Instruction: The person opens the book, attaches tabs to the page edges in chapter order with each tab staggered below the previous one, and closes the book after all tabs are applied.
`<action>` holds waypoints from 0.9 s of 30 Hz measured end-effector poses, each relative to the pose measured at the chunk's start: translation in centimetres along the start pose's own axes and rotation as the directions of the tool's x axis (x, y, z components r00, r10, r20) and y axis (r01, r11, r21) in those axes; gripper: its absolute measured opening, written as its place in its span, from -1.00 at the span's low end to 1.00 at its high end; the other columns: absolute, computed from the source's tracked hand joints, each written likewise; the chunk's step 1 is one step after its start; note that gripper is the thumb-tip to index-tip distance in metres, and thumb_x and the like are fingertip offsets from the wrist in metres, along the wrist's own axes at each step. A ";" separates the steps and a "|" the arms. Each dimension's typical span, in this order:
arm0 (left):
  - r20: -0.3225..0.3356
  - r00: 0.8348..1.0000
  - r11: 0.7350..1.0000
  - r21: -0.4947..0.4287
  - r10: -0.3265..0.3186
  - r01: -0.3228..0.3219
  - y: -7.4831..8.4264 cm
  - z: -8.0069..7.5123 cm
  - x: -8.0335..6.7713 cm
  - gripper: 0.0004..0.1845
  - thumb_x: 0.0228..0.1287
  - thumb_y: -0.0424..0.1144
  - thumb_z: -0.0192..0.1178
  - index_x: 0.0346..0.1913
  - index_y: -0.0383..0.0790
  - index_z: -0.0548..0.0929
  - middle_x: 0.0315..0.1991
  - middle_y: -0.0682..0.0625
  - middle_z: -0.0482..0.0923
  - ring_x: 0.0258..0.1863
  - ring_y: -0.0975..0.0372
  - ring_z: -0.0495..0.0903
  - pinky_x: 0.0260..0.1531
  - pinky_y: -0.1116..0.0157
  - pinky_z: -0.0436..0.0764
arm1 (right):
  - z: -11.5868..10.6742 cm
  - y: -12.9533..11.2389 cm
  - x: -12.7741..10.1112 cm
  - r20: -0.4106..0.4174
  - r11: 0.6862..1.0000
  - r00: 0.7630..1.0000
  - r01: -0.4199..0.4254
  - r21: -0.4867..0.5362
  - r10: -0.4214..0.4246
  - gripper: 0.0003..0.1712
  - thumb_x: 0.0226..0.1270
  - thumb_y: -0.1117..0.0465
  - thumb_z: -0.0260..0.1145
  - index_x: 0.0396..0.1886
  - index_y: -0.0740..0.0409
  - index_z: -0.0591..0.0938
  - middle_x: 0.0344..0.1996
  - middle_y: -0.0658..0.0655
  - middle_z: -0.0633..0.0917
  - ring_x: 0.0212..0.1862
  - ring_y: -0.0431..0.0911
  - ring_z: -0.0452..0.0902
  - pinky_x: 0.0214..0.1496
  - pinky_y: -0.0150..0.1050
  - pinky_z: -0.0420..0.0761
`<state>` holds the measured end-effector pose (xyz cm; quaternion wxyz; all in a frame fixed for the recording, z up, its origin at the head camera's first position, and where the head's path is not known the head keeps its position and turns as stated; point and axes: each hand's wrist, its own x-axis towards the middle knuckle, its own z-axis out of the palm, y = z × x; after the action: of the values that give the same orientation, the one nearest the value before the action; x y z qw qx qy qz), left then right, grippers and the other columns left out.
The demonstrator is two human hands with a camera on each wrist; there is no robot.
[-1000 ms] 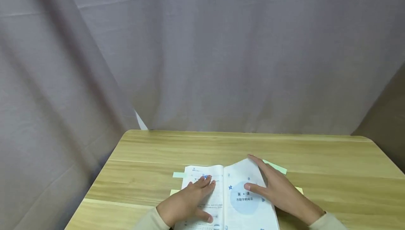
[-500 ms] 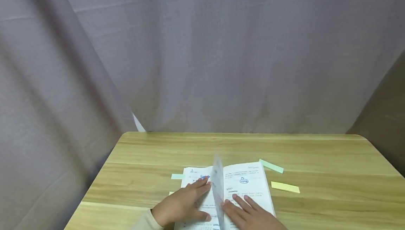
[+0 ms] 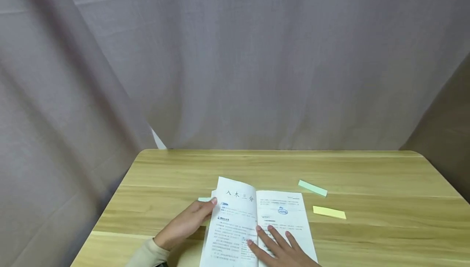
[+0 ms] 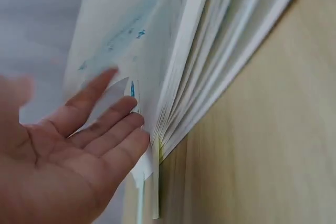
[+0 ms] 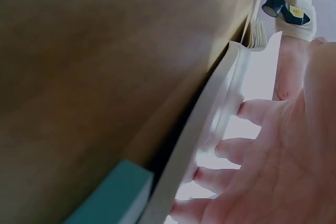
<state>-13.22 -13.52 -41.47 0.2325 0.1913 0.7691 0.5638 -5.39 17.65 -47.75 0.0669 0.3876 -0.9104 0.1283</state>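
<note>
An open book (image 3: 284,201) with printed pages lies near the table's front edge. Its left leaf (image 3: 235,222) is raised at the outer edge and stands above the pages beneath. My left hand (image 3: 189,222) is at that edge, thumb tip beside it; in the left wrist view the hand's (image 4: 89,156) fingers are extended against the leaf's underside, thumb apart. Fingers spread, my right hand (image 3: 280,248) rests on the right page near the spine. In the right wrist view its fingertips (image 5: 184,208) touch the white paper.
Right of the book, a green sticky-note strip (image 3: 313,188) and a yellow one (image 3: 329,212) lie on the wooden table (image 3: 385,185). Another green strip (image 3: 204,199) shows at the book's left edge. A grey curtain (image 3: 235,63) hangs behind the table.
A leaf has swung over from the right side to the left. My right hand moved from the right page's outer edge onto the page; my left hand moved left, off the page to the leaf's edge.
</note>
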 end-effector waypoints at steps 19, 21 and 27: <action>-0.278 0.947 0.795 0.606 0.159 0.044 1.2 2.3 0.1 -0.64 0.30 -0.16 0.50 -0.62 -0.05 0.63 -0.15 0.05 0.69 -0.14 0.18 0.65 -0.18 0.28 0.66 | -1.1 1.9 0.7 0.180 0.939 0.984 -0.066 0.338 0.004 0.02 0.45 -0.41 0.23 0.63 0.19 0.31 0.62 0.23 0.29 0.51 0.47 0.27 0.15 0.65 0.37; -0.306 0.937 0.749 0.657 0.167 0.081 1.2 2.6 0.3 -0.61 0.20 -0.15 0.57 -0.65 -0.03 0.58 -0.10 0.05 0.68 -0.11 0.16 0.63 -0.19 0.29 0.64 | -1.3 2.0 0.8 0.209 0.939 0.978 -0.078 0.336 0.007 0.02 0.45 -0.40 0.24 0.64 0.18 0.31 0.64 0.20 0.27 0.53 0.43 0.24 0.17 0.66 0.36; -0.386 0.908 0.593 0.773 0.161 0.223 1.9 4.0 0.7 -0.47 -0.07 -0.19 0.71 -0.12 -0.30 0.63 0.01 -0.14 0.60 -0.01 0.03 0.58 -0.06 0.20 0.67 | -1.4 1.7 1.0 0.235 0.931 0.972 -0.092 0.352 0.008 0.04 0.43 -0.40 0.26 0.62 0.20 0.32 0.63 0.23 0.27 0.54 0.45 0.21 0.18 0.69 0.31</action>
<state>-11.49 -9.47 -40.80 -0.0385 0.1364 0.9736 0.1787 -7.31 18.47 -46.45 -0.1144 0.3820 -0.8826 0.2490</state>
